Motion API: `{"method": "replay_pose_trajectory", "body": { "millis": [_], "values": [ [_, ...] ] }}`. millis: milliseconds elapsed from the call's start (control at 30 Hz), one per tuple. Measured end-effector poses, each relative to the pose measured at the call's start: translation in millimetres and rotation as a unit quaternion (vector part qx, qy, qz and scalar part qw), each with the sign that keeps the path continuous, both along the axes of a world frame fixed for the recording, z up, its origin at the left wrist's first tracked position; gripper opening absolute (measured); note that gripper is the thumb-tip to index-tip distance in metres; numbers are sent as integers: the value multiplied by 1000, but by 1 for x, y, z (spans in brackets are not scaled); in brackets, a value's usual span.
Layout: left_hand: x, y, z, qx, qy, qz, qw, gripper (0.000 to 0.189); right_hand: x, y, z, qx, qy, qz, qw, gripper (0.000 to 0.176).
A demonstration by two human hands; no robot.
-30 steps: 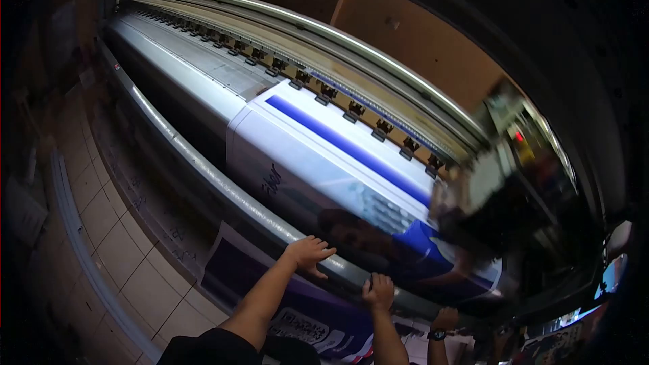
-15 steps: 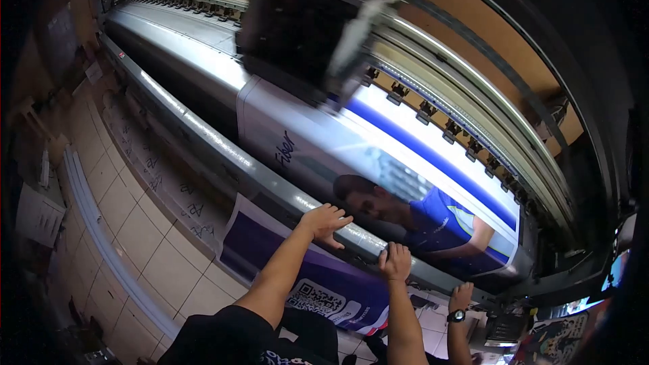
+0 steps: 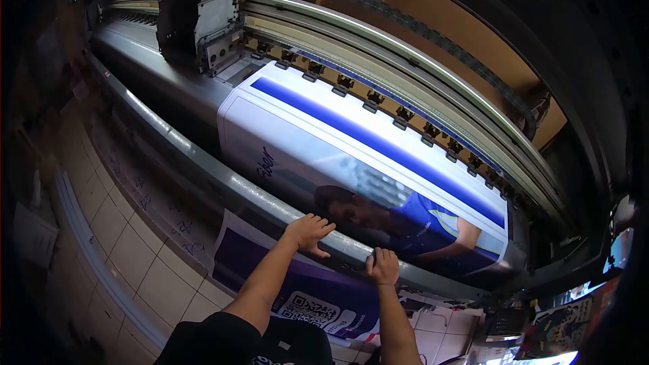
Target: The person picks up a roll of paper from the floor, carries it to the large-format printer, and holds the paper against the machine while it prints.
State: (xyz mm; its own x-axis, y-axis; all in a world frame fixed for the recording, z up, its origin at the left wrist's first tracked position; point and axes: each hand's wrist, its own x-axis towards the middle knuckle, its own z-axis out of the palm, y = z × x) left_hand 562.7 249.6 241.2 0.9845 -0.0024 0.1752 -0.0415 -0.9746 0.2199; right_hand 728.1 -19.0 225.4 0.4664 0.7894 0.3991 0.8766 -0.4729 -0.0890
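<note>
Because my left hand (image 3: 307, 233) lies open and my right hand (image 3: 383, 267) clenches the front rail (image 3: 223, 186), dragging the banner (image 3: 351, 142) just above them could smear ink.

The one word that reads is "Fiber", in dark slanted script on the white field of the printed banner (image 3: 351, 155), just up and left of the left hand (image 3: 307, 233), which lies flat on the front rail (image 3: 223, 186). Below the right hand (image 3: 383, 267), curled over that rail, and between the forearms, the banner's hanging end bears a QR code (image 3: 302, 307). White lettering beside the code is too small to read. Scrawled marks on the floor board (image 3: 145, 192), far left of the grip, are illegible.
</note>
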Motion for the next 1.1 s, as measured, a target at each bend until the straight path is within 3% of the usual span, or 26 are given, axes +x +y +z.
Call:
{"method": "replay_pose_trajectory", "body": {
  "millis": [1100],
  "values": [
    [4, -7, -3, 18, -53, -5, 998, 92, 8, -12, -3, 32, 36, 7, 999, 35]
  ]
}}
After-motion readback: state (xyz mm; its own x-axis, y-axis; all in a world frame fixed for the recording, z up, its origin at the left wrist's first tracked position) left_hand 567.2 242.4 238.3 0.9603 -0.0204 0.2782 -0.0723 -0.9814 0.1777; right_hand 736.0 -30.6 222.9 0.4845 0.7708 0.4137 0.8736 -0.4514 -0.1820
